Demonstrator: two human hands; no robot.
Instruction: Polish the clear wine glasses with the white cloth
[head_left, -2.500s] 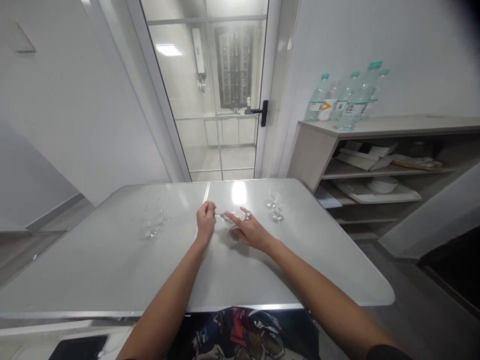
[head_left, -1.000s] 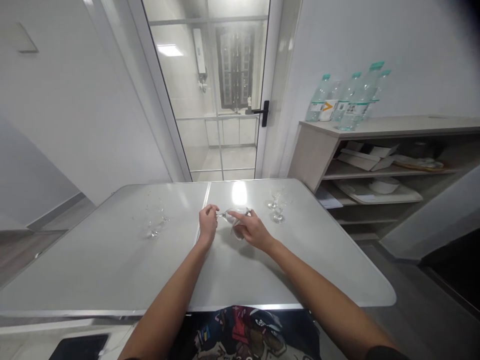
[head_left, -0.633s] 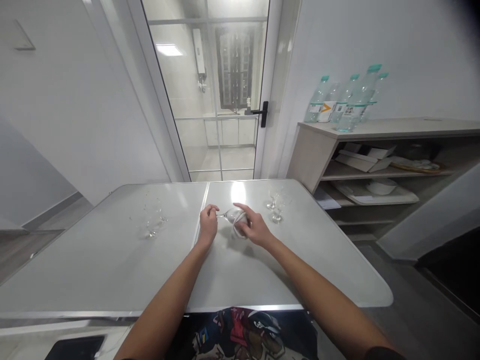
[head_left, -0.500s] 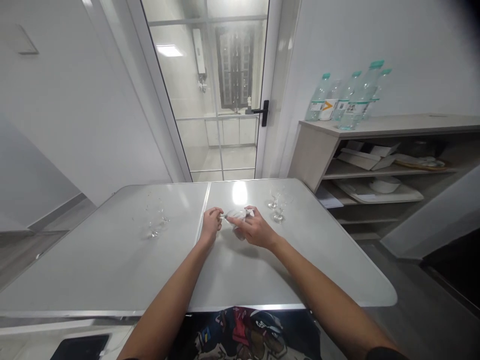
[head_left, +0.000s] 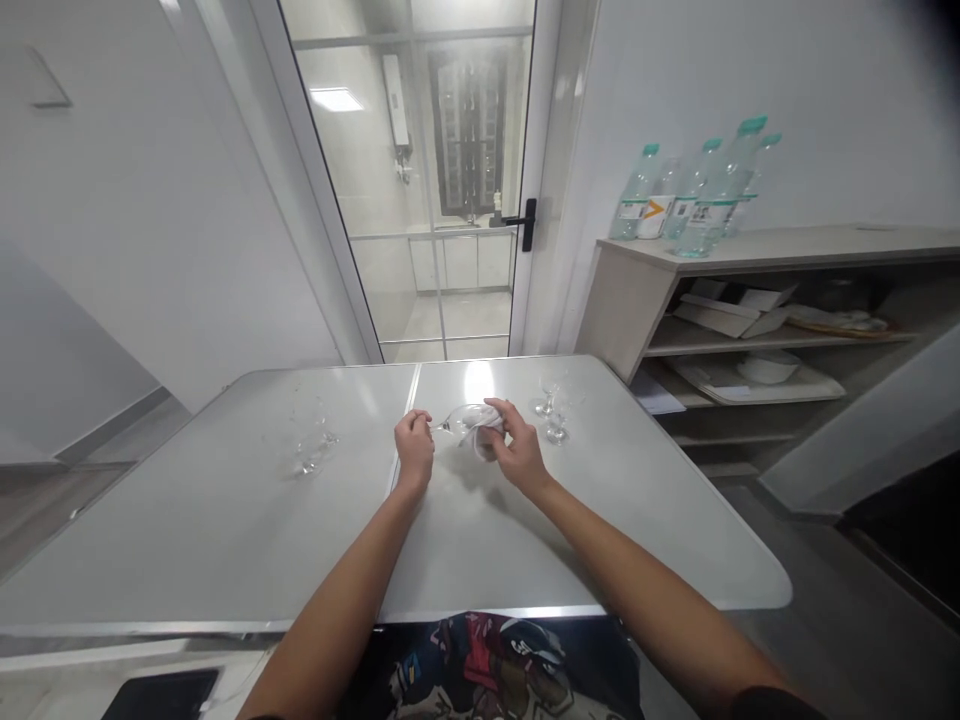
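Note:
Over the middle of the table (head_left: 315,560) I hold a clear stemmed glass (head_left: 456,420) on its side. My left hand (head_left: 414,448) is closed around its foot end, at the left. A white cloth (head_left: 480,430) covers part of the bowl, and my right hand (head_left: 517,445) grips that cloth at the bowl's rim end. Part of the bowl is hidden by the cloth and fingers. To the right stand a few clear stemmed glasses (head_left: 556,432). Farther left are more clear glasses (head_left: 307,462), faint against the pale tabletop.
Behind the table is a glass-paned door (head_left: 442,230) with a black handle (head_left: 529,225). At right, a wooden shelf unit (head_left: 622,300) carries several plastic bottles (head_left: 705,215) on top, with a white bowl (head_left: 769,367) inside. A dark flat object (head_left: 161,695) lies below the table's front edge.
My left hand has shifted slightly left, exposing more of the stem. My right hand has moved from beside the stem to the bowl's rim end, with the cloth bunched there.

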